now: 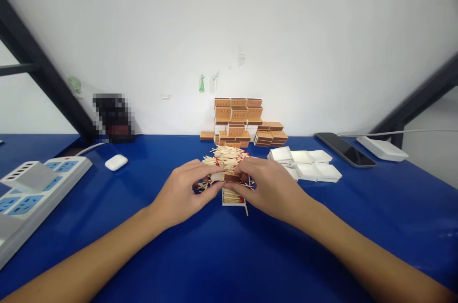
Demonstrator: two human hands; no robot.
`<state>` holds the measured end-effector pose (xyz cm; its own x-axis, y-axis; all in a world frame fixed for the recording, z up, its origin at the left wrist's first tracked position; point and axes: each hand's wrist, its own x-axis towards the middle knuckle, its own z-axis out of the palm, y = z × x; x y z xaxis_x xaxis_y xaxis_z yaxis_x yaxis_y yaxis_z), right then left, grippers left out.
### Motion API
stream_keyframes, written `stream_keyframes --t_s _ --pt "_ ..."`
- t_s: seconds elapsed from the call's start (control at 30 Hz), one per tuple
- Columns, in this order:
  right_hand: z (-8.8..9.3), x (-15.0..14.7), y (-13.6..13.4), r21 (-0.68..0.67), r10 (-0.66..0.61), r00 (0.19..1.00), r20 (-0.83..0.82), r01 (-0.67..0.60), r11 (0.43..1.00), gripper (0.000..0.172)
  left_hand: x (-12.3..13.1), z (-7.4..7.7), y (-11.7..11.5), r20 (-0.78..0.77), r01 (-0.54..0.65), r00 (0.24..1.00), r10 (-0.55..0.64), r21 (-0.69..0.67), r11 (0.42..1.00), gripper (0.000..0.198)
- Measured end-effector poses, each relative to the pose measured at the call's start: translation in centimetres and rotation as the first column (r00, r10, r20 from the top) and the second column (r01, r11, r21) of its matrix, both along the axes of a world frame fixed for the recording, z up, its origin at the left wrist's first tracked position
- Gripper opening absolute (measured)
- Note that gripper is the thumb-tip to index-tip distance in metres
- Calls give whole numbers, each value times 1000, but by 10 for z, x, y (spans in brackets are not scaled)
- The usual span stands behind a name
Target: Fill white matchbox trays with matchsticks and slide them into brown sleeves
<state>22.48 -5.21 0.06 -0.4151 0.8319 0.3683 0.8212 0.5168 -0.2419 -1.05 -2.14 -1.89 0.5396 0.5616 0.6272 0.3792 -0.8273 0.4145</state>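
Both hands meet at the middle of the blue tabletop [358, 226]. The left hand [182, 193] and the right hand [270, 186] pinch one small matchbox [229, 177] between thumbs and fingertips. Its white end shows toward the left hand and its brown sleeve toward the right. The fingers cover most of it, so how far the drawer sits inside is hard to make out.

Just at 6 o'clock from the matchbox lies a filled tray of matches [232, 196], half hidden under the thumbs. At 12 o'clock spreads a loose pile of matches [229, 154], its near edge hidden by the hands. Beyond it, against the wall, stands a stack of brown matchboxes [239, 121]. At 2 o'clock lie empty white trays [307, 162], with a phone [345, 149] further out. At 9 o'clock a power strip [32, 188] is cut off by the frame edge.
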Motion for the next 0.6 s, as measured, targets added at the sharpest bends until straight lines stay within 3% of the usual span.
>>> stream_keyframes --t_s 0.1,0.23,0.37,0.5,0.6 --pt "-2 0 0 140 -29 992 119 12 990 22 0 3 -3 11 -21 1000 22 -71 997 38" --pt "0 -2 -4 235 -40 977 211 -11 972 18 1 5 -5 45 -48 998 53 -110 993 30" --pt "5 1 -5 140 -6 988 153 -16 990 16 1 5 -1 68 -101 991 112 -149 984 27" --pt "10 7 -6 -66 94 993 71 -89 994 9 -1 5 4 80 -171 980 180 -114 979 30" --pt "10 7 -9 -182 131 987 90 -113 977 13 -3 4 6 88 -223 969 230 -78 972 33"
